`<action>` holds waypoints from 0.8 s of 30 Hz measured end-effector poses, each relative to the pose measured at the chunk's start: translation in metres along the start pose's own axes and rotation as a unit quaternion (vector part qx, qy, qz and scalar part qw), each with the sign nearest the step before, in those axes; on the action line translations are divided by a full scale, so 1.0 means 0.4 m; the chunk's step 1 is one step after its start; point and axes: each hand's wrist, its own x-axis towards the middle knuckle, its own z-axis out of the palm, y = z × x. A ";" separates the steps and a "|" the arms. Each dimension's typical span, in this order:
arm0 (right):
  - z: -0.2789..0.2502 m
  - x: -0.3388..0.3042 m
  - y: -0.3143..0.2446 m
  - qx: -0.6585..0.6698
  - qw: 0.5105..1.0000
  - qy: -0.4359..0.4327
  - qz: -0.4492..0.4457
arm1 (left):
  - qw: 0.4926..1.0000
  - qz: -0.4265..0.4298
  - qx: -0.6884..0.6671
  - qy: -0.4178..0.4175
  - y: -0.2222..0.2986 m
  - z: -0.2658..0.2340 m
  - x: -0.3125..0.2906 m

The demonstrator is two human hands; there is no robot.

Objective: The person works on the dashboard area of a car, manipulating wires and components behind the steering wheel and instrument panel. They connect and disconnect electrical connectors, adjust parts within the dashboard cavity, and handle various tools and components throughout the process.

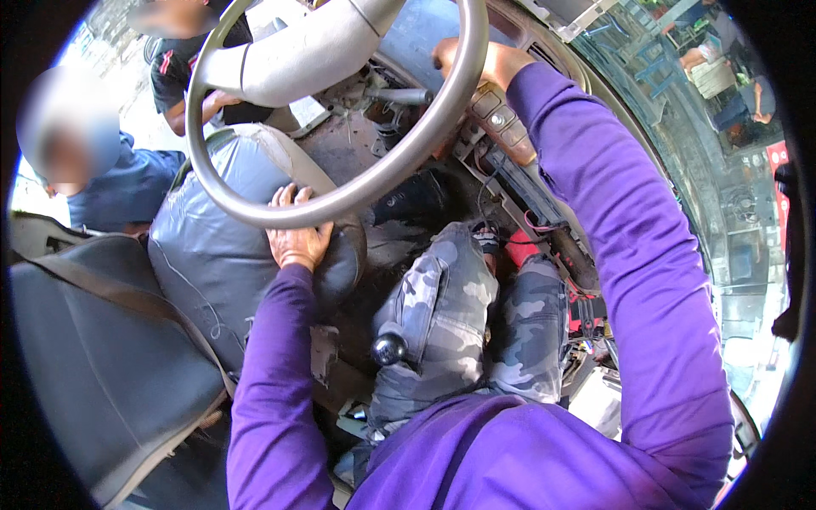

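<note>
My left hand (297, 242) rests open on a worn grey vinyl seat (221, 191), its fingers spread over the cushion near its edge. The lower rim of the steering wheel (357, 191) crosses in front of those fingers. Beyond the wheel's right side, my right hand (506, 64) reaches to the dashboard, beside a bluish panel (425, 34). Its fingers are mostly hidden by the rim, so I cannot see what they touch. Just below that hand is a brown instrument cluster (501, 119). Purple sleeves cover both my arms.
A gear lever with a black knob (389, 348) stands by my left leg. Loose wires (531, 225) hang below the opened dashboard. A dark seat backrest (93, 340) with a belt is at left. Two people, one in a navy shirt (127, 187), are outside on the far left.
</note>
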 end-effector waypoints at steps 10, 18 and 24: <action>-0.023 -0.286 0.019 -0.052 0.968 0.231 0.082 | 0.999 0.000 0.036 -0.039 0.052 -0.027 0.019; 0.361 -0.800 -0.367 0.167 0.920 0.356 0.002 | 0.916 0.297 -0.270 -0.017 0.370 -0.096 0.183; 0.678 -1.134 -0.366 0.211 0.942 0.241 0.101 | 0.954 0.219 -0.107 -0.176 0.538 -0.106 0.404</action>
